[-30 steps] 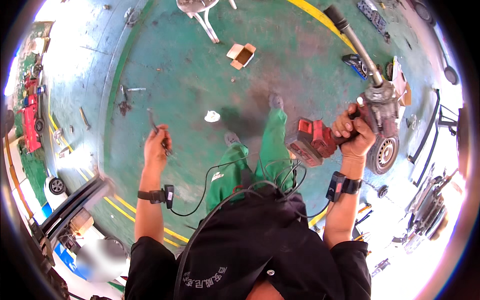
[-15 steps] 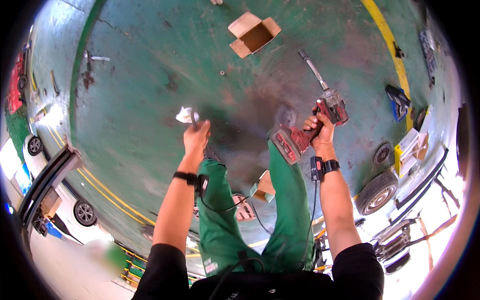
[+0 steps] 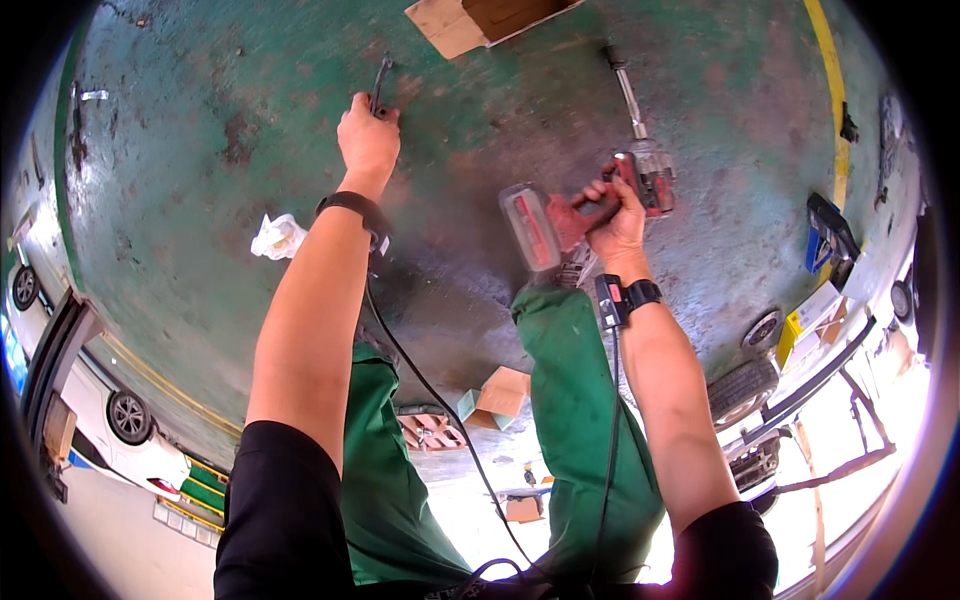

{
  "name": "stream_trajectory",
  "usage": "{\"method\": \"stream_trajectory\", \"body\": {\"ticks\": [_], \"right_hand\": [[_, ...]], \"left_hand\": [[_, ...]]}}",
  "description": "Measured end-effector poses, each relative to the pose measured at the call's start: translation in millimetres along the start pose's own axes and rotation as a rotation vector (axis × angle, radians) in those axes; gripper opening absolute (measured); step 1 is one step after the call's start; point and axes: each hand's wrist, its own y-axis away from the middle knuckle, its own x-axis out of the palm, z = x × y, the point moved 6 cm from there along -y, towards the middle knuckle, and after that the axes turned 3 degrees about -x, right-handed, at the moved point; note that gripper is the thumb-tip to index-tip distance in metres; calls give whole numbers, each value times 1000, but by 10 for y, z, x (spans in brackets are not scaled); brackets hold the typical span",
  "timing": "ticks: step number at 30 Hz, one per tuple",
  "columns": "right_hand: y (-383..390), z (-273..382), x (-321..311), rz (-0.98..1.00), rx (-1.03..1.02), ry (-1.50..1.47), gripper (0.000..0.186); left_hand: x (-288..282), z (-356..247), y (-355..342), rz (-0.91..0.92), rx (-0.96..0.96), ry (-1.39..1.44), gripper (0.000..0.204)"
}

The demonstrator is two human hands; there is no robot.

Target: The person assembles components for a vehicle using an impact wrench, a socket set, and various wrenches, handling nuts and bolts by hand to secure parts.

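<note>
My left hand (image 3: pixel 368 142) is closed around a slim, dark metal tool (image 3: pixel 379 84) whose exact kind I cannot make out. It is held low over the green floor, its tip beside a small round metal piece, perhaps a nut (image 3: pixel 389 63). My right hand (image 3: pixel 617 222) grips the handle of a red and grey cordless impact wrench (image 3: pixel 650 178). A long silver extension with a dark socket (image 3: pixel 612 58) points forward from it, and its bulky battery (image 3: pixel 531 228) faces left. Crumpled white paper (image 3: pixel 278 238) lies left of my left forearm.
An opened cardboard box (image 3: pixel 450 26) sits at the far edge, and a smaller box (image 3: pixel 500 393) lies between my legs. On the right are a blue and black case (image 3: pixel 830 230), a yellow and white carton (image 3: pixel 805 325) and a tyre (image 3: pixel 742 388). A white car (image 3: pixel 140 440) stands at left.
My left hand has reached forward with the slim tool, past the white paper, to the small metal piece. The impact wrench has shifted slightly forward and left. The view has moved too.
</note>
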Motion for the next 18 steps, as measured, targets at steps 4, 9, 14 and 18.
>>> {"method": "stream_trajectory", "body": {"ticks": [4,9,14,18], "right_hand": [[-175,-117,-255,-124,13,11,24],[404,-174,-255,-521,127,693,21],[1922,-516,1799,263,210,211,34],[3163,-538,2609,373,140,178,33]], "left_hand": [[-49,-107,108,103,-29,65,28],[-949,-773,1063,392,42,299,28],[-2334,-1340,2151,394,249,405,23],[-3316,-1586,2763,336,320,354,32]]}}
